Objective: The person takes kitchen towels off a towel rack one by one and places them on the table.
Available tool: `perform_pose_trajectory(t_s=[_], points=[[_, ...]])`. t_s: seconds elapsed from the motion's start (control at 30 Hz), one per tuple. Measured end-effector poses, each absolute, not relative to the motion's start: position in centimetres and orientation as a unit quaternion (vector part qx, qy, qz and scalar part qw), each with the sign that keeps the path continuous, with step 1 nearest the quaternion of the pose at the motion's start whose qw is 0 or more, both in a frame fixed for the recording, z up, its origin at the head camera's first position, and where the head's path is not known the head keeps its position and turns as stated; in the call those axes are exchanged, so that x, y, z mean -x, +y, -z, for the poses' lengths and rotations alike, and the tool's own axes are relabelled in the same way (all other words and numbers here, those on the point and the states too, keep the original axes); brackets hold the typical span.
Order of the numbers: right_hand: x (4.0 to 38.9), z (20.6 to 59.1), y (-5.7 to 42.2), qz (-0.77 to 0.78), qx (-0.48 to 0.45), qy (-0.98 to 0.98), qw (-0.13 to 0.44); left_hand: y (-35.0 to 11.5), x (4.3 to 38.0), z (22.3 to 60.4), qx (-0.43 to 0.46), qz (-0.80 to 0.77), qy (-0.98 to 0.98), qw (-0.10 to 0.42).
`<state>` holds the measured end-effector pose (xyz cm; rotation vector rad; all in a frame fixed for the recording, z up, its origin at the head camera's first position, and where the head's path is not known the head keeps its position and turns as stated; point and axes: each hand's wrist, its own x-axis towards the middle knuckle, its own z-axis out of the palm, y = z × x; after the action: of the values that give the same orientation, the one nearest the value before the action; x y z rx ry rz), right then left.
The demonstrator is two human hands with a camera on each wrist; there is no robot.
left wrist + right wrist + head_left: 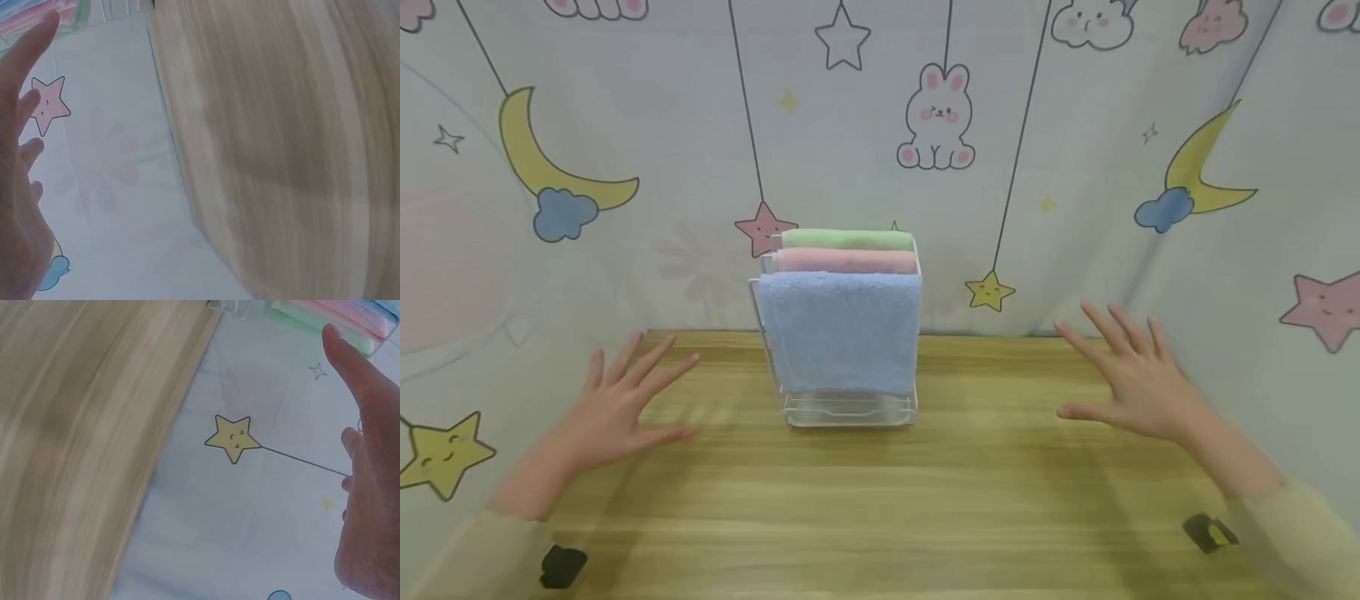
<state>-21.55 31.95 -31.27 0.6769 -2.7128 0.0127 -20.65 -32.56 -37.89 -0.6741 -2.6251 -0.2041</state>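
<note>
A white wire rack [850,417] stands on the wooden table near its back edge. Over its front bar hangs a blue towel [842,333], with a pink towel [846,261] and a green towel [847,239] on the bars behind. My left hand [621,408] is spread to the left of the rack, apart from it and holding nothing. On the other side, farther from the rack, my right hand [1138,379] is spread too, its fingers stretched out and nothing in them. Both wrist views show the towels at the top edge, beyond each hand's thumb side.
A pale cloth [865,158] printed with stars, moons and a rabbit hangs behind and along both sides of the wooden table [865,508]. Near the sleeves are a small black object [562,567] at left and another dark object [1210,533] at right.
</note>
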Motion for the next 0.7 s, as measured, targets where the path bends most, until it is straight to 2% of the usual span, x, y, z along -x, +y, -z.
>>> perform_pose_trajectory(t_s=[0.2, 0.47, 0.7], points=[[22.4, 30.1, 30.7, 0.002, -0.246, -0.953, 0.176, -31.4, 20.7, 38.2, 0.236, 0.138, -0.935, 0.225], [23.1, 28.6, 28.8, -0.007, -0.259, -0.951, 0.17, -29.0, 21.5, 39.2, 0.216, 0.23, -0.924, 0.217], [23.6, 27.4, 27.4, 0.0, -0.273, -0.944, 0.183, -27.1, 22.2, 40.1, 0.207, 0.262, -0.912, 0.239]])
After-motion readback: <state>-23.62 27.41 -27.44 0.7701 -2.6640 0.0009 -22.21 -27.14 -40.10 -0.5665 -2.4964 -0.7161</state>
